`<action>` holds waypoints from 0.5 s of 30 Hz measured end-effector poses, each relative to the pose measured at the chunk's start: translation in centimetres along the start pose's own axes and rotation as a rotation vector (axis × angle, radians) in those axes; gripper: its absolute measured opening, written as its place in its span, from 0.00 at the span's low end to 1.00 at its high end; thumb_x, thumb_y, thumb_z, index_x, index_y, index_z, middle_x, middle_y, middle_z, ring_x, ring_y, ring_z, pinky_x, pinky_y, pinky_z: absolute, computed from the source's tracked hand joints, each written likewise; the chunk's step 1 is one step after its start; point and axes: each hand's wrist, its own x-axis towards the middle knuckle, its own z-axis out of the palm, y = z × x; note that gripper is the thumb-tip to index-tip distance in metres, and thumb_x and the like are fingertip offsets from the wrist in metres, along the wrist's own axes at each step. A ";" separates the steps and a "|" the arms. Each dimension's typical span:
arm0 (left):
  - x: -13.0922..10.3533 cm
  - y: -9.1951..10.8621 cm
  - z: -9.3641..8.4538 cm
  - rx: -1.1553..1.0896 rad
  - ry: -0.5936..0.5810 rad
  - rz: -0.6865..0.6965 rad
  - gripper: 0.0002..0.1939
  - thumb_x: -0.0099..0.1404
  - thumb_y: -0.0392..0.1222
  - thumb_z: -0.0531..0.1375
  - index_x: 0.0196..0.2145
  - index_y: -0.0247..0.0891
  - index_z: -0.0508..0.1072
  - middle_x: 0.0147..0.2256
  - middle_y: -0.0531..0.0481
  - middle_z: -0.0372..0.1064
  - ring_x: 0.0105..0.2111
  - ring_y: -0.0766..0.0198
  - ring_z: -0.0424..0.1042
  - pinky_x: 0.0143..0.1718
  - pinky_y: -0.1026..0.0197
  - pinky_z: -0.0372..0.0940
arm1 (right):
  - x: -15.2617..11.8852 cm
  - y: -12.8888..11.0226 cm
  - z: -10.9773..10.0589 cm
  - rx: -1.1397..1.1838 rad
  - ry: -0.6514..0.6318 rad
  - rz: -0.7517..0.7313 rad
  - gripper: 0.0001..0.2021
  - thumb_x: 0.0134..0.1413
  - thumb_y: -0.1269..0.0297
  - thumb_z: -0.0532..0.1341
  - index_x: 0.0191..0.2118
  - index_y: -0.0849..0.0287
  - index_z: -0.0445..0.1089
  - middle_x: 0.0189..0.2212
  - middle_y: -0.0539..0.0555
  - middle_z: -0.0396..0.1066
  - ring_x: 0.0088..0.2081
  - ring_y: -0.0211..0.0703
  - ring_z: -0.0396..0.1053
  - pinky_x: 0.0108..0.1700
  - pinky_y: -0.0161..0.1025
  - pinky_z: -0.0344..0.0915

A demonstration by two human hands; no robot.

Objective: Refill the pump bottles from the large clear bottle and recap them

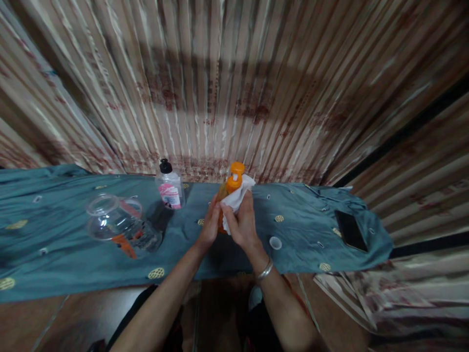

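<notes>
In the middle of the head view is a bottle with an orange pump top (235, 177), standing upright or nearly so above the cloth. My left hand (210, 226) is wrapped round the bottle's left side. My right hand (245, 222) presses a white tissue (237, 198) against the bottle's right side, its fingers closed on the tissue. Most of the bottle's body is hidden behind my hands and the tissue. A small white cap (275, 243) lies on the cloth to the right of my right hand.
A teal patterned cloth (300, 254) covers the narrow table. On the left are a clear plastic jar (124, 227) and a clear bottle with a black cap and pink label (170, 190). A black phone (351, 231) lies far right. Pleated curtains (234, 98) hang behind.
</notes>
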 end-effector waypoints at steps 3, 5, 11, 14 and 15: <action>-1.7 -0.5 -0.5 0.061 0.007 0.014 0.37 0.71 0.65 0.62 0.70 0.45 0.70 0.72 0.42 0.68 0.74 0.47 0.64 0.77 0.45 0.54 | 0.7 -0.2 0.2 -0.029 0.023 -0.020 0.30 0.72 0.51 0.62 0.72 0.62 0.65 0.62 0.70 0.74 0.65 0.64 0.72 0.68 0.65 0.69; -2.5 -0.8 -0.9 0.099 0.000 0.034 0.42 0.67 0.64 0.67 0.72 0.43 0.68 0.74 0.39 0.65 0.75 0.45 0.62 0.78 0.43 0.51 | 1.1 -0.2 0.2 -0.067 0.050 -0.032 0.28 0.73 0.50 0.60 0.69 0.63 0.67 0.58 0.71 0.75 0.62 0.64 0.74 0.65 0.64 0.72; -2.5 -1.6 -1.3 0.171 -0.026 0.077 0.42 0.65 0.58 0.70 0.72 0.43 0.66 0.70 0.36 0.68 0.74 0.43 0.63 0.78 0.39 0.51 | 0.7 0.8 0.7 -0.084 0.130 -0.043 0.27 0.73 0.46 0.58 0.64 0.62 0.69 0.49 0.68 0.79 0.52 0.61 0.79 0.56 0.60 0.78; -2.1 -1.9 -1.3 0.187 -0.020 0.078 0.43 0.66 0.58 0.69 0.73 0.43 0.65 0.70 0.36 0.68 0.73 0.43 0.64 0.77 0.40 0.53 | -0.8 1.8 1.4 -0.008 0.113 -0.001 0.31 0.74 0.45 0.57 0.69 0.64 0.64 0.55 0.70 0.78 0.56 0.61 0.79 0.59 0.59 0.77; -2.0 -2.0 -1.4 0.189 -0.014 0.076 0.43 0.67 0.58 0.69 0.74 0.43 0.64 0.70 0.35 0.67 0.73 0.43 0.64 0.77 0.40 0.54 | -1.6 2.2 1.7 0.010 0.094 0.020 0.31 0.74 0.45 0.56 0.70 0.64 0.63 0.57 0.71 0.77 0.58 0.61 0.78 0.61 0.59 0.76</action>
